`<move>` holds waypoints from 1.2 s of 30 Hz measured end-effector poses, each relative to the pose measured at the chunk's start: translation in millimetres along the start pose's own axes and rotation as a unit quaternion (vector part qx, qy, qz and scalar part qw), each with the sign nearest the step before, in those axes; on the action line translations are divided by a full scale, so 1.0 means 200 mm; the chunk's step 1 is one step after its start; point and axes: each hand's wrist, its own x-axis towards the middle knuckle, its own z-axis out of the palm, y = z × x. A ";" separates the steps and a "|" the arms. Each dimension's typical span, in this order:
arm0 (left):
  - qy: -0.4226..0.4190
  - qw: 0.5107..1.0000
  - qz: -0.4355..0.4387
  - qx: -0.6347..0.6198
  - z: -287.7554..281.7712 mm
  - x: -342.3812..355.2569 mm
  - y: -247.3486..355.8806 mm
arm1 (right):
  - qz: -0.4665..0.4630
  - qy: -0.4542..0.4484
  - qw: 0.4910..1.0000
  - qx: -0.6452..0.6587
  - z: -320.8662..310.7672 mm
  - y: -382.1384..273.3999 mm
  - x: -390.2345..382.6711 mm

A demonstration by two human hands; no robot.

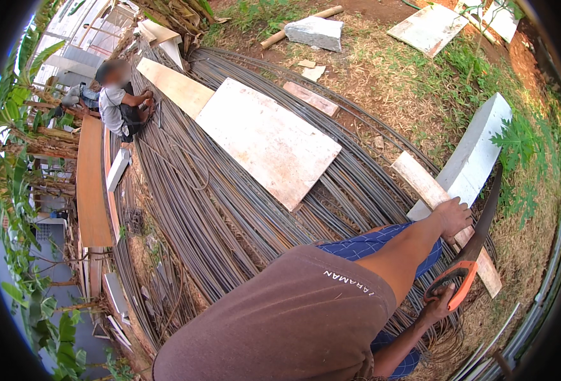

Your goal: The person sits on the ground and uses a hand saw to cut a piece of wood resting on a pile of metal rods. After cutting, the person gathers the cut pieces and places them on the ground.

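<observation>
Head: hands (452, 218) on saw (479, 233), plank (421, 180).

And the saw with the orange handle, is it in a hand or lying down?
In a hand: the right hand grips the saw's orange handle, while the left hand rests on the narrow plank.
</observation>
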 end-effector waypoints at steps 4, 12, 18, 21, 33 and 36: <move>-0.009 1.000 0.000 -0.005 -0.01 0.00 0.00 | -0.005 0.003 1.000 -0.011 0.00 0.00 0.00; -0.010 1.000 -0.004 0.000 -0.02 0.00 0.01 | 0.010 0.026 1.000 -0.010 0.01 0.01 0.00; -0.010 1.000 -0.006 -0.001 -0.04 -0.01 0.01 | -0.011 0.034 0.999 -0.017 0.04 -0.01 -0.01; -0.006 1.000 -0.004 0.000 -0.03 0.00 0.01 | -0.008 0.036 0.999 -0.021 0.04 -0.02 -0.01; -0.003 1.000 -0.005 0.007 -0.02 0.00 0.01 | 0.001 0.032 0.999 -0.014 0.03 -0.01 -0.01; -0.007 1.000 -0.007 0.010 -0.01 0.00 0.01 | -0.005 0.040 0.999 -0.022 0.04 -0.02 -0.01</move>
